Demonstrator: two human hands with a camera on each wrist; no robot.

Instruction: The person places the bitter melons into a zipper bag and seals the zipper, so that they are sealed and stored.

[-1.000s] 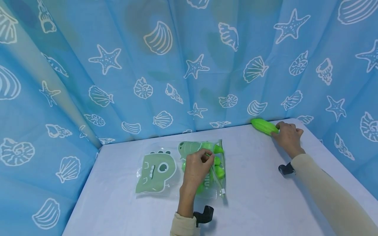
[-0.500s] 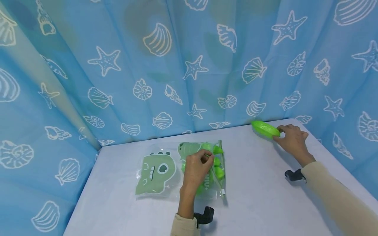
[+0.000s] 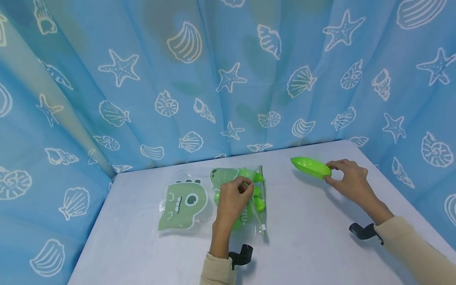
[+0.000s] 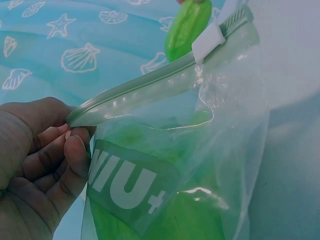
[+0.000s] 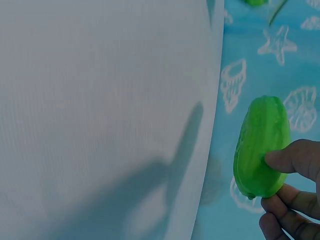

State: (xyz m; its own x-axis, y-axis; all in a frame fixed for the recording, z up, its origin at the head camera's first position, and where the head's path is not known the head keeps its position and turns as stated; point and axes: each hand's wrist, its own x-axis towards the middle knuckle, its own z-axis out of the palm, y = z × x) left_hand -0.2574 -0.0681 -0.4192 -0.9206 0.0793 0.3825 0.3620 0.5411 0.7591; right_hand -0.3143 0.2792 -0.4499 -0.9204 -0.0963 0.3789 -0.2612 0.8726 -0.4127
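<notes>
My right hand point(image 3: 350, 180) pinches one end of a bright green toy cucumber point(image 3: 310, 167) between thumb and fingers, lifted off the table at the right. In the right wrist view the cucumber point(image 5: 262, 147) shows a ridged, glossy skin. At the middle of the table lies a clear slider zip bag point(image 3: 213, 227) printed with green dinosaurs. My left hand point(image 3: 231, 200) pinches the rim of its mouth, and the mouth gapes. Several bright green items point(image 3: 259, 204) sit inside the bag; their kind is hard to make out. The white slider point(image 4: 208, 42) stands at one end of the zip.
A white-covered table point(image 3: 292, 245) carries everything. Blue curtains point(image 3: 149, 87) with white shell and starfish prints hang close behind its back edge and along both sides. A black wrist camera point(image 3: 241, 255) sits at the left wrist, another point(image 3: 363, 230) at the right.
My right hand has raised the toy cucumber from the back right of the table and brought it somewhat left and nearer. The left hand keeps its pinch on the bag rim. The head view has shifted slightly.
</notes>
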